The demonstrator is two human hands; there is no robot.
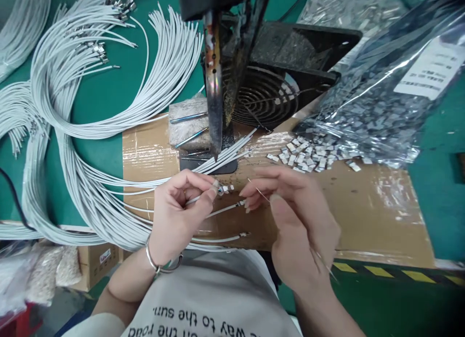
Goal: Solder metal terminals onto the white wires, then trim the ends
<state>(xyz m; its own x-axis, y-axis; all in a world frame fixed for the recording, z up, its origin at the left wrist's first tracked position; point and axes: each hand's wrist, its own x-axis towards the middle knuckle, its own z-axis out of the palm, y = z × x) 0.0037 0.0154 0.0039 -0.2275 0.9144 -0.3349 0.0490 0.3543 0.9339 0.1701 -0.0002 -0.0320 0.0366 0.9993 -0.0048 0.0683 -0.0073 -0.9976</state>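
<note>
My left hand (pixel 183 208) pinches a white wire (pixel 192 200) between thumb and forefinger, close to its end. A small metal terminal (pixel 227 188) sticks out past the fingertips to the right. Facing it, my right hand (pixel 303 218) is closed on a thin solder wire (pixel 259 190); its tail comes out below the palm near the wrist. Both hands are just above the brown cardboard (pixel 378 211). Over them, the metal tip of a soldering iron (pixel 214 94) points down, apart from the terminal. Another terminal-ended wire (pixel 225 210) lies between the hands.
Bundles of white wires (pixel 119 126) spread across the left side. Behind the iron stands a black fan (pixel 269 94). A stone-like block (pixel 189 121) sits beside the tip. Small metal pieces (pixel 308 154) lie in a pile at right, before a silvery plastic bag (pixel 378 94).
</note>
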